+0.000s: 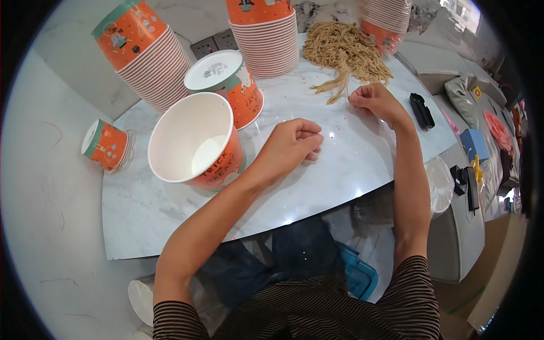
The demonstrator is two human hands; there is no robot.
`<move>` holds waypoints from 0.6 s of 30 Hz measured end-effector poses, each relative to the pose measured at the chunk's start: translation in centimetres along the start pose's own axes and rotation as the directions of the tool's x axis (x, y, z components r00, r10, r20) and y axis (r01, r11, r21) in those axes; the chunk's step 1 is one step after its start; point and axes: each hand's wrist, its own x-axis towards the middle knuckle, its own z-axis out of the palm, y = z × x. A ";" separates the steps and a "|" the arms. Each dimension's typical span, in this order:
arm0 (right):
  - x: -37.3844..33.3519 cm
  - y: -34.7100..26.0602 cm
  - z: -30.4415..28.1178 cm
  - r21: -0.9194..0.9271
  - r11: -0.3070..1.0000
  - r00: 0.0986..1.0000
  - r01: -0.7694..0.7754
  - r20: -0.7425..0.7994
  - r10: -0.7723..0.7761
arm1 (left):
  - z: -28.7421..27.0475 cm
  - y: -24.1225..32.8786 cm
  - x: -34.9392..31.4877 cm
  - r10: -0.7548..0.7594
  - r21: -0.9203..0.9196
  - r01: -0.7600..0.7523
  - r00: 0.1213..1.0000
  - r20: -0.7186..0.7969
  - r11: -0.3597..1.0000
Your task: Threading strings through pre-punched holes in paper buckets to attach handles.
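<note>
My left hand (296, 141) hovers over the marble-patterned table with its fingers curled together; what they hold, if anything, is too small to make out. Left of it stands a large paper bucket (190, 139), orange outside and white inside, its open mouth tilted toward me. My right hand (379, 106) is closed in a pinch just below the loose ends of a pile of tan cords (343, 51). Whether a cord lies between those fingertips cannot be seen clearly. The two hands are apart.
Behind the open bucket, an upturned bucket (249, 93) rests on its rim. Tall stacks of nested buckets (156, 71) (266, 45) line the back, with a wrapped stack (385, 22) at the far right. A small tub (106, 146) stands left, a black object (421, 111) right.
</note>
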 end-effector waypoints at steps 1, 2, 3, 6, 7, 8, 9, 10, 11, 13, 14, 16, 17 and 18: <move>-0.2 0.0 -0.2 0.073 0.997 0.999 0.003 0.048 -0.007 | 0.3 -0.8 1.5 0.019 -0.069 -0.017 0.999 0.037 0.997; -0.6 -0.2 -0.2 0.072 0.997 0.999 0.001 0.048 -0.005 | 0.8 -1.1 2.7 0.019 -0.071 -0.016 0.999 0.038 0.997; -0.9 -0.6 -0.1 0.118 0.993 0.997 0.000 0.076 -0.009 | 1.2 -1.0 3.8 -0.001 -0.126 0.007 0.999 0.047 0.992; -1.1 -0.7 -0.2 0.193 0.981 0.993 -0.016 0.122 -0.008 | 2.6 -0.4 7.0 -0.031 -0.167 0.039 0.998 0.050 0.985; -1.1 -0.7 -0.2 0.224 0.974 0.989 -0.027 0.145 -0.006 | 3.0 -0.1 7.8 -0.045 -0.153 0.050 0.998 0.037 0.987; -1.2 -0.7 -0.3 0.223 0.974 0.990 -0.029 0.142 -0.003 | 3.3 0.2 8.8 -0.045 -0.154 0.050 0.998 0.042 0.987; -1.4 -0.8 -0.4 0.231 0.973 0.983 -0.007 0.181 -0.036 | 3.6 0.5 9.6 -0.041 -0.231 0.042 0.999 0.007 0.972; -1.5 -0.8 -0.5 0.239 0.971 0.973 0.016 0.219 -0.070 | 3.8 0.5 10.1 -0.041 -0.307 0.031 0.999 -0.028 0.951; -1.7 -0.9 -0.5 0.239 0.971 0.974 0.013 0.217 -0.066 | 3.9 0.7 10.4 -0.042 -0.308 0.033 0.999 -0.024 0.951; -2.3 -1.1 -0.4 0.234 0.971 0.932 0.051 0.337 -0.130 | 3.9 1.0 10.7 -0.042 -0.344 0.057 0.998 0.051 0.937; -2.5 -1.4 -0.1 0.239 0.970 0.918 0.046 0.372 -0.135 | 3.6 0.7 10.7 -0.046 -0.344 0.060 0.998 0.050 0.937; -3.2 -2.1 0.3 0.242 0.969 0.905 0.046 0.401 -0.143 | 2.8 0.0 10.5 0.002 -0.391 0.055 0.989 0.146 0.919; -3.7 -2.6 0.6 0.244 0.969 0.890 0.049 0.430 -0.153 | 2.4 -0.1 10.2 -0.002 -0.391 0.057 0.990 0.140 0.919; -4.5 -2.9 1.1 0.253 0.967 0.881 0.014 0.454 -0.132 | 2.2 -0.3 9.8 -0.024 -0.388 0.079 0.989 0.145 0.918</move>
